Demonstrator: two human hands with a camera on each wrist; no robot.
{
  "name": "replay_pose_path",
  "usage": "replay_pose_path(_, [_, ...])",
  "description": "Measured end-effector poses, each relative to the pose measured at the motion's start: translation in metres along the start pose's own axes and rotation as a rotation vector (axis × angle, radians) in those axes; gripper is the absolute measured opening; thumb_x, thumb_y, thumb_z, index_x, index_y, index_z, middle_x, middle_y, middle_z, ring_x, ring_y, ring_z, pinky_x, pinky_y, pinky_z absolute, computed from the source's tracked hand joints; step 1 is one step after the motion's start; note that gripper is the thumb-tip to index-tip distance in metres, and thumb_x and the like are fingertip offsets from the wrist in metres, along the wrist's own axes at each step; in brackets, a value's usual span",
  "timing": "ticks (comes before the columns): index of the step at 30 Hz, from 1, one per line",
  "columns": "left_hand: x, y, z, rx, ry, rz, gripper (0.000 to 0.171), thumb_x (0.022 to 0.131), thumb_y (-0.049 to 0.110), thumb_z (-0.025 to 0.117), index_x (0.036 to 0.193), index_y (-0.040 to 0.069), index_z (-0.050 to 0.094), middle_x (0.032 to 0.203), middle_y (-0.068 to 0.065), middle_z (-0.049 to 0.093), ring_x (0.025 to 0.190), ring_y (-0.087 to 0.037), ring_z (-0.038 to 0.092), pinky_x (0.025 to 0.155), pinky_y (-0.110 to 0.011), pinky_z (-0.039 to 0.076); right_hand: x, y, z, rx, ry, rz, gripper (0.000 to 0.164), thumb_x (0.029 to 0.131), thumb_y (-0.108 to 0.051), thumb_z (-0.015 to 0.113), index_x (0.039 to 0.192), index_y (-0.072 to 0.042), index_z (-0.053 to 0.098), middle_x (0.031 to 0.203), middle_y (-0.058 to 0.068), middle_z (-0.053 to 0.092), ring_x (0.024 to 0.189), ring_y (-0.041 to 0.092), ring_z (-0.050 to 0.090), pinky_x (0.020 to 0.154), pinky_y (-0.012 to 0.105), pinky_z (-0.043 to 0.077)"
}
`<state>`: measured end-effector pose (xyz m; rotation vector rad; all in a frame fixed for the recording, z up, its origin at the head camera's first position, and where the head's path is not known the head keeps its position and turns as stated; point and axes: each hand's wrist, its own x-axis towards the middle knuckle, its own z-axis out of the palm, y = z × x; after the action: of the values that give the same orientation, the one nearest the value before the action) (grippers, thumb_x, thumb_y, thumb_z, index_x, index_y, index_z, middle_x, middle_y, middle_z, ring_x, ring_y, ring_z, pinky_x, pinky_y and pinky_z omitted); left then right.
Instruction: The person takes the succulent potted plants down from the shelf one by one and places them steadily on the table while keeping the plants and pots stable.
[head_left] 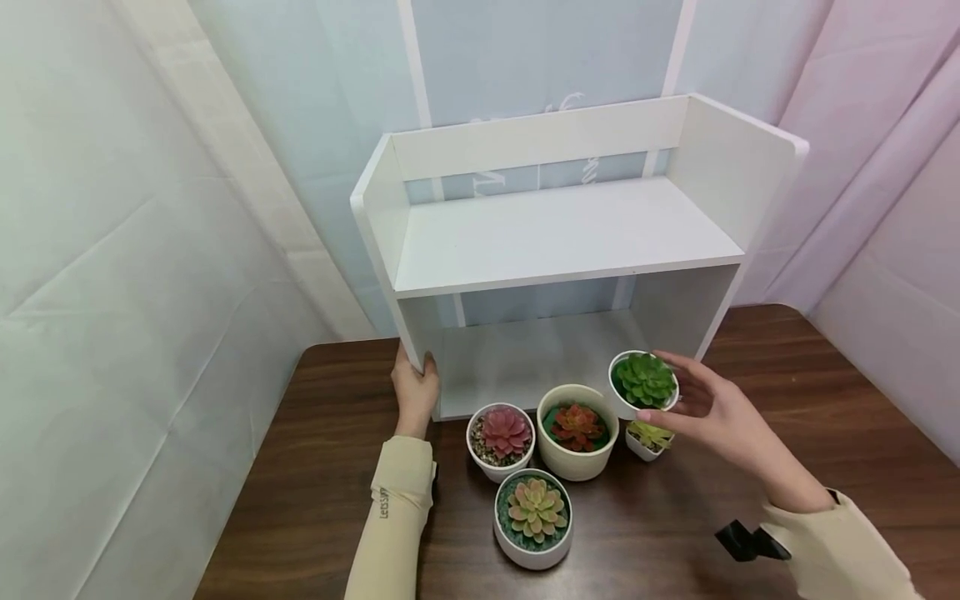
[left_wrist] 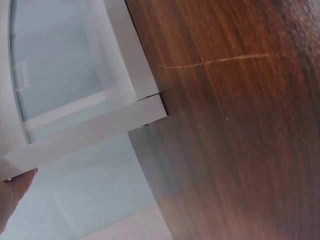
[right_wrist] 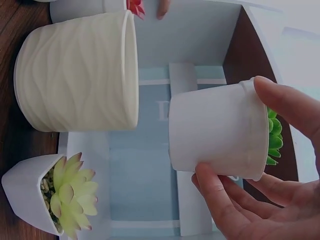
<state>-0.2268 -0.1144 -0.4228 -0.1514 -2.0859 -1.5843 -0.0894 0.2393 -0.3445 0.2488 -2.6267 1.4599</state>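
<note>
My right hand [head_left: 712, 417] holds a white pot with a green succulent [head_left: 643, 380] by its rim, thumb on one side and fingers on the other. In the right wrist view the white pot [right_wrist: 215, 130] is raised in front of the shelf. My left hand [head_left: 416, 387] grips the lower left side panel of the white two-tier shelf [head_left: 555, 237]; its thumb shows on the inner face. Below the held pot stands a small white pot with a yellow-green succulent [head_left: 648, 438]. Beside it is a cream wavy pot with a red succulent [head_left: 577, 442].
A white pot with a pink succulent [head_left: 501, 440] stands near the shelf's front left. In front of it sits a wide bowl-like pot with a pale orange-green succulent [head_left: 533, 518]. All rest on the dark wooden table [head_left: 315, 467]. A pale curtain [head_left: 150, 250] hangs behind and beside.
</note>
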Motion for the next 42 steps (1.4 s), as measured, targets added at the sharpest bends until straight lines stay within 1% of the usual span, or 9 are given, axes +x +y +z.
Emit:
replay_pose_path(2, [0.0,0.001,0.0,-0.001,0.003,0.001,0.046,0.091,-0.008,0.048,0.137,-0.002,0.045,0.128,-0.029,0.055,0.118,-0.047,0.053,0.092,-0.06,0.046,-0.005,0.0,-0.001,-0.01,0.008,-0.002,0.074,0.079,-0.017,0.08,0.142,-0.008,0.043,0.125,0.011,0.057,0.097,-0.01,0.058,0.076,0.015,0.053])
replay_pose_path(7, [0.0,0.001,0.0,0.002,0.004,0.009,0.047,0.091,-0.008,0.048,0.137,-0.003,0.045,0.128,-0.031,0.054,0.118,-0.047,0.053,0.092,-0.06,0.046,-0.016,0.003,-0.006,-0.036,0.017,-0.01,0.073,0.078,-0.015,0.081,0.141,-0.01,0.045,0.118,-0.018,0.056,0.099,-0.011,0.058,0.076,0.014,0.053])
replay_pose_path(10, [0.0,0.001,0.0,0.0,0.006,0.009,0.047,0.09,-0.008,0.049,0.137,-0.002,0.045,0.128,-0.032,0.054,0.119,-0.046,0.053,0.093,-0.06,0.046,-0.022,0.006,-0.008,-0.044,0.015,-0.011,0.073,0.078,-0.014,0.081,0.141,-0.01,0.045,0.117,-0.026,0.053,0.1,-0.012,0.057,0.076,0.013,0.052])
replay_pose_path(18, [0.0,0.001,0.0,0.0,0.005,0.005,0.047,0.09,-0.008,0.048,0.137,-0.001,0.046,0.128,-0.03,0.055,0.119,-0.044,0.054,0.093,-0.058,0.046,-0.036,0.016,-0.013,-0.066,0.021,-0.014,0.071,0.075,-0.01,0.082,0.138,-0.007,0.047,0.117,-0.028,0.053,0.099,-0.012,0.056,0.075,0.012,0.051])
replay_pose_path(25, [-0.001,0.002,0.0,-0.006,0.002,0.005,0.046,0.091,-0.008,0.048,0.136,-0.001,0.046,0.128,-0.03,0.055,0.119,-0.043,0.054,0.094,-0.058,0.046,-0.047,0.024,-0.011,-0.135,-0.014,-0.049,0.074,0.071,-0.014,0.085,0.137,-0.014,0.05,0.12,-0.031,0.052,0.1,-0.012,0.054,0.072,0.012,0.049])
replay_pose_path(30, [0.0,0.001,0.0,-0.017,-0.003,0.007,0.046,0.09,-0.01,0.048,0.135,-0.002,0.046,0.127,-0.031,0.055,0.119,-0.044,0.054,0.095,-0.058,0.045,-0.053,0.028,-0.007,-0.12,-0.045,-0.077,0.075,0.07,-0.013,0.086,0.136,-0.014,0.05,0.119,-0.026,0.055,0.101,-0.01,0.056,0.072,0.015,0.051])
replay_pose_path(34, [0.001,0.001,0.0,-0.011,-0.001,0.001,0.045,0.09,-0.009,0.048,0.135,-0.003,0.046,0.128,-0.031,0.054,0.12,-0.044,0.053,0.097,-0.058,0.044,-0.056,0.032,-0.003,-0.122,-0.075,-0.104,0.075,0.069,-0.015,0.086,0.135,-0.014,0.051,0.122,-0.023,0.056,0.103,-0.01,0.055,0.075,0.014,0.05])
replay_pose_path(39, [0.001,0.001,-0.001,0.001,0.001,-0.005,0.046,0.09,-0.008,0.048,0.135,-0.003,0.046,0.128,-0.031,0.055,0.12,-0.044,0.053,0.097,-0.057,0.044,-0.06,0.039,0.005,-0.129,-0.104,-0.153,0.075,0.067,-0.017,0.087,0.133,-0.014,0.052,0.119,-0.018,0.059,0.099,-0.007,0.057,0.074,0.014,0.05])
replay_pose_path(42, [0.001,0.002,-0.001,0.0,0.002,-0.007,0.046,0.089,-0.008,0.049,0.135,-0.003,0.046,0.127,-0.031,0.055,0.12,-0.044,0.053,0.097,-0.057,0.044,-0.061,0.043,0.01,-0.134,-0.113,-0.162,0.073,0.066,-0.019,0.088,0.131,-0.014,0.053,0.117,-0.015,0.06,0.098,-0.005,0.058,0.074,0.015,0.049])
